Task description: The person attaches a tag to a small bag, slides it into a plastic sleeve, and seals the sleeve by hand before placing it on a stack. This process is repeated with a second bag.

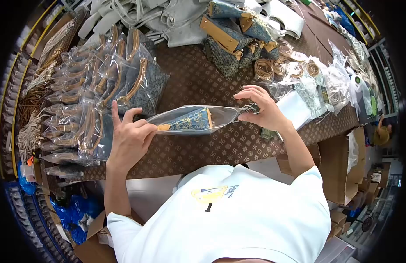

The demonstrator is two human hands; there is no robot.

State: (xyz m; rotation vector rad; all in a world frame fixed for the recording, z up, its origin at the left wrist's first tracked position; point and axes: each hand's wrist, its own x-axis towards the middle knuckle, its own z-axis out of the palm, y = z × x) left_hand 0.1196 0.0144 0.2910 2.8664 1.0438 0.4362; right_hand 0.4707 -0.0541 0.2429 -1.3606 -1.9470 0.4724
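Observation:
A clear plastic bag [222,117] is stretched level between my two hands above the patterned table. Inside it lies a blue patterned handbag [187,121] with tan trim, seen edge-on from above. My left hand [132,136] grips the plastic bag's left end with the thumb and some fingers, while the index finger points upward. At the opposite end, my right hand [265,108] is curled, its thumb against the plastic edge; the exact finger contact is partly hidden. Thin dark cords [250,108] show beside the right fingers.
Handbags wrapped in plastic [124,79] stand in rows at left. Unwrapped blue handbags [238,37] are heaped at the back, near pale bags [176,22]. Coiled tan straps [264,69] and plastic packets [339,83] lie at right. Cardboard boxes [336,166] stand below the table's right edge.

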